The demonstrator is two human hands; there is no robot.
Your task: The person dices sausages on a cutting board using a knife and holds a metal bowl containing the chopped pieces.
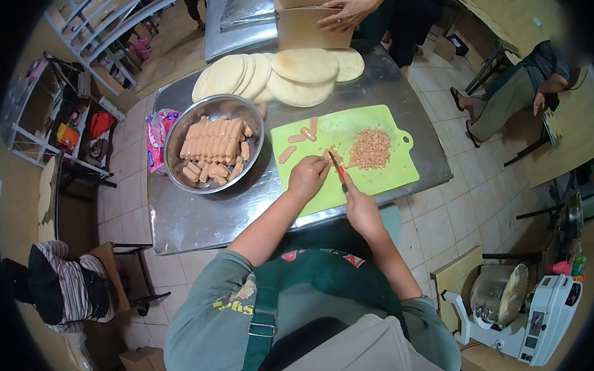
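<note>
On a lime-green cutting board (323,196), my right hand (364,211) grips a knife (341,169) with an orange-red part near its handle. The blade is at a few small bits of sausage (331,152). My left hand (309,175) is beside the blade, its fingers closed on sausage. Several pale sausage pieces (297,138) lie loose at the board's left side. To the right of the knife is a heap of finely diced sausage (370,149). A steel bowl (258,158) left of the board holds more sausages (212,139), whole ones and cut pieces.
Round flatbreads (300,93) overlap at the back of the metal table (199,218). A pink plastic packet (155,139) sits left of the bowl. Behind, another person's hand (344,14) touches a cardboard box (310,32). A mixer (536,322) stands at right.
</note>
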